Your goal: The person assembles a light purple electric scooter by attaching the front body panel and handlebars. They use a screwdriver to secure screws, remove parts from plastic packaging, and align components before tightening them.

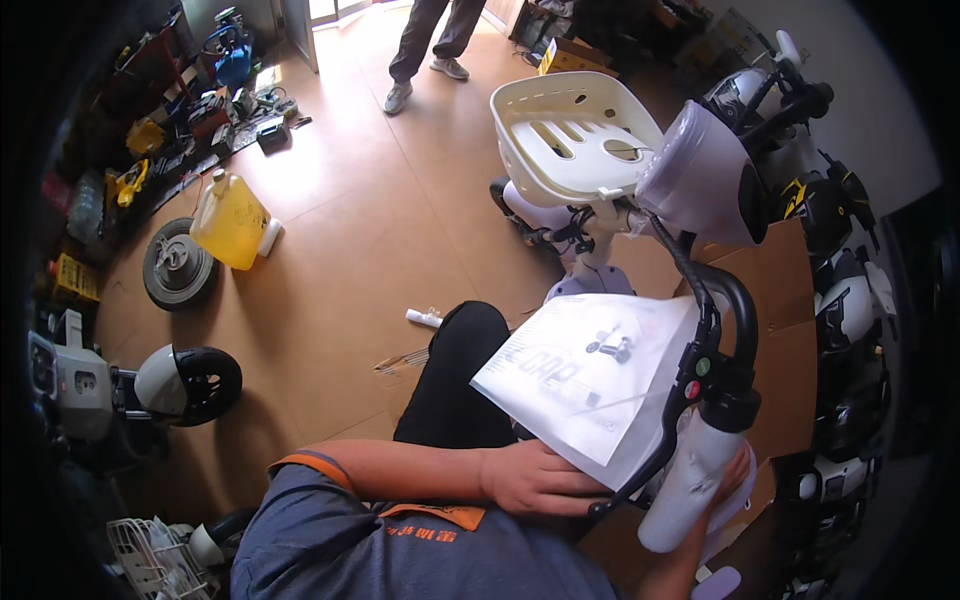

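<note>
My left hand (pixel 545 480) lies across my lap at the lower edge of a white printed booklet in a clear sleeve (pixel 600 360). Its fingers are bent together, with their tips hidden near the ball end of a black brake lever (pixel 668 440). My right hand (pixel 736 472) is mostly hidden behind a handlebar grip wrapped in white foam (pixel 690 485); its hold does not show. The booklet leans beside my black-trousered knee, under the handlebar of a pale scooter. A cream plastic basket (pixel 565 180) sits at the scooter's front, next to a pale lilac headlamp housing (pixel 700 170).
An opened cardboard box (pixel 785 340) stands beyond the handlebar. To the left are a yellow liquid jug (pixel 230 220), a loose wheel (pixel 180 265) and another small scooter (pixel 150 385). A person's legs (pixel 430 40) show at the back. Tools line the left wall; helmets (pixel 850 310) line the right.
</note>
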Tool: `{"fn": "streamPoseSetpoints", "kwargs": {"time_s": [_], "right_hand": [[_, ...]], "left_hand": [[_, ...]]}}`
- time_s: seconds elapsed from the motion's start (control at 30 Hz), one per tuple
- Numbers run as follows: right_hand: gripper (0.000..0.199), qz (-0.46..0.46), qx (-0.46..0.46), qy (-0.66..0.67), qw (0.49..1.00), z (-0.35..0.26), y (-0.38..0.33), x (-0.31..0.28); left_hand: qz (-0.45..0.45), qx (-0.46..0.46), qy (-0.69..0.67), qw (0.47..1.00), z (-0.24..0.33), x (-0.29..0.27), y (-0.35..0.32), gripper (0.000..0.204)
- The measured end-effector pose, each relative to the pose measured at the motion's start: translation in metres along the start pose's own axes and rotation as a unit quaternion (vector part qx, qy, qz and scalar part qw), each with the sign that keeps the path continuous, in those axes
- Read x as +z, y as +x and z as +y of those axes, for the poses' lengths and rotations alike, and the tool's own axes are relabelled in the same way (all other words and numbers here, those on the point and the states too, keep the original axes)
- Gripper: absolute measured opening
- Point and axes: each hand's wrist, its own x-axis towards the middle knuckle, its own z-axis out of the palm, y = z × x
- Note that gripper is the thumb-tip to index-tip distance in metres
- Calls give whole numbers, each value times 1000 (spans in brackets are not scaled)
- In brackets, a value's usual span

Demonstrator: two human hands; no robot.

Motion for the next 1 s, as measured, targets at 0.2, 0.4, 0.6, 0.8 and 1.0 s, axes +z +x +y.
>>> {"fn": "streamPoseSetpoints", "kwargs": {"time_s": [0.2, 0.4, 0.6, 0.8, 1.0], "right_hand": [[30, -19, 45, 85, 995, 24, -8, 18], [33, -65, 41, 29, 997, -1, 8, -2], [42, -79, 24, -28, 996, -7, 8, -5], [41, -107, 1, -35, 994, -12, 12, 0], [41, -110, 26, -49, 992, -10, 13, -9]], "left_hand": [[-10, -200, 100, 975, -37, -90, -74, 24], [162, -469, -4, 868, -168, -169, 4, 13], [50, -521, 22, 852, -361, -177, 125, 33], [-199, -494, 290, 795, -487, -139, 158, 36], [-135, -557, 269, 774, -478, -107, 178, 31]]}}
